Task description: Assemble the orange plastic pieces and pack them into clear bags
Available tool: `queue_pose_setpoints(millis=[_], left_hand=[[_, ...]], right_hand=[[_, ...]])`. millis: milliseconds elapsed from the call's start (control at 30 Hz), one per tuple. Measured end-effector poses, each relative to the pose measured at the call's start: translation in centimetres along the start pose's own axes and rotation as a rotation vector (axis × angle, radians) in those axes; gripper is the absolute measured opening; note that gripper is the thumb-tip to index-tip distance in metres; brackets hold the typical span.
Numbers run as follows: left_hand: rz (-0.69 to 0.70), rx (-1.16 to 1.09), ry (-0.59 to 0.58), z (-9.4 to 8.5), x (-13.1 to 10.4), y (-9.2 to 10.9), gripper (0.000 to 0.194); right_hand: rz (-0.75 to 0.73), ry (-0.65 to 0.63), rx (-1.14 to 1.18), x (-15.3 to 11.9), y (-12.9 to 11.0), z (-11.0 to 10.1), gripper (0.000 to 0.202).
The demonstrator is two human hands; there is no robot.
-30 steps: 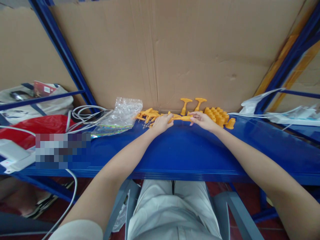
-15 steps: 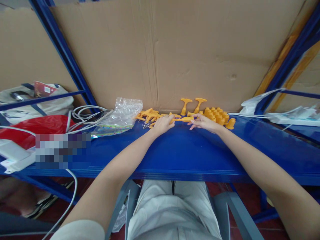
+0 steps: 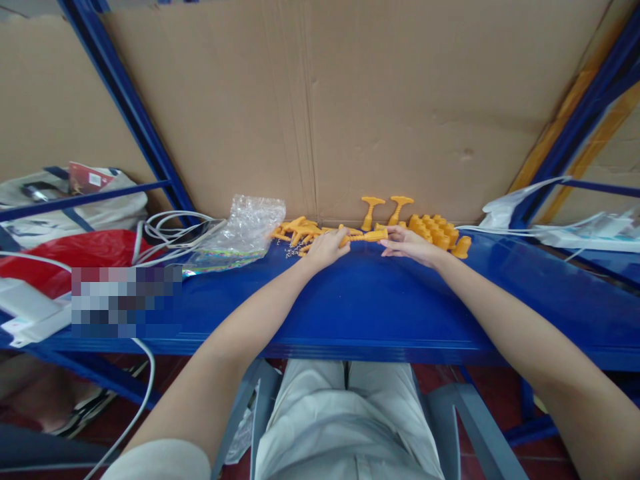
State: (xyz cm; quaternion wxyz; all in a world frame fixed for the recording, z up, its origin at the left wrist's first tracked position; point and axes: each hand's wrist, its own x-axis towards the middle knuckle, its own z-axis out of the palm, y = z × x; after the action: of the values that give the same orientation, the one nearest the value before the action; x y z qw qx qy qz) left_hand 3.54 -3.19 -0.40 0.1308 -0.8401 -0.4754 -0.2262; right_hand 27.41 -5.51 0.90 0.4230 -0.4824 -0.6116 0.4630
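Both hands [image 3: 326, 249] [image 3: 413, 247] well behind front edge [image 3: 360, 351]

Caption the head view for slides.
Left hand grips a slender yellow plastic tool, right hand at its end, over blue tabletop.

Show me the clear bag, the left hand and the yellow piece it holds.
Clear bag [image 3: 254, 223]: head view, on its crinkled middle.
Left hand [image 3: 326, 247]: head view, on the back of it.
Yellow piece [image 3: 374, 236]: head view, on its thicker end.
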Motion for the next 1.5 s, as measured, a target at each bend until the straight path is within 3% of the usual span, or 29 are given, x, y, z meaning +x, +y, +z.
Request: queue_pose_setpoints(millis=[100, 267, 533, 633, 767, 933, 1100, 1233, 1367, 1500], left_hand=[[-0.005, 0.001, 0.006, -0.1, 0.0, 0.1, 0.032], [-0.019, 0.007, 0.002, -0.5, -0.2, 0.5, 0.031], [-0.044, 0.0, -0.004, -0.7, -0.2, 0.5, 0.032], [-0.056, 0.004, -0.002, -0.6, -0.1, 0.4, 0.028], [-0.065, 0.013, 0.004, -0.6, -0.1, 0.4, 0.027], [-0.047, -0.009, 0.029, -0.2, -0.1, 0.2, 0.028], [-0.048, -0.017, 0.034, -0.2, -0.1, 0.3, 0.029], [-0.066, -0.019, 0.011, -0.6, 0.0, 0.5, 0.026], [-0.076, -0.013, -0.002, -0.8, 0.0, 0.4, 0.026], [-0.064, -0.025, 0.013, -0.6, 0.0, 0.3, 0.026]], right_hand=[[-0.037, 0.014, 0.019, 0.2, 0.3, -0.2, 0.032], [-0.045, 0.022, -0.055, -0.2, -0.2, 0.2, 0.015], [0.001, 0.052, -0.191, -0.5, -0.7, 1.0, 0.027], [-0.008, 0.035, -0.142, -0.4, -0.5, 0.8, 0.018], [-0.039, 0.039, -0.036, -0.2, -0.2, 0.6, 0.033], [-0.059, 0.024, -0.093, -0.5, -0.5, 0.7, 0.013], [-0.003, 0.056, -0.144, -0.7, -0.9, 1.1, 0.033], [0.005, 0.036, -0.102, -0.5, -0.6, 0.9, 0.02], [-0.027, 0.027, -0.045, -0.3, -0.3, 0.7, 0.037], [-0.048, 0.012, -0.059, -0.5, -0.4, 1.0, 0.014]])
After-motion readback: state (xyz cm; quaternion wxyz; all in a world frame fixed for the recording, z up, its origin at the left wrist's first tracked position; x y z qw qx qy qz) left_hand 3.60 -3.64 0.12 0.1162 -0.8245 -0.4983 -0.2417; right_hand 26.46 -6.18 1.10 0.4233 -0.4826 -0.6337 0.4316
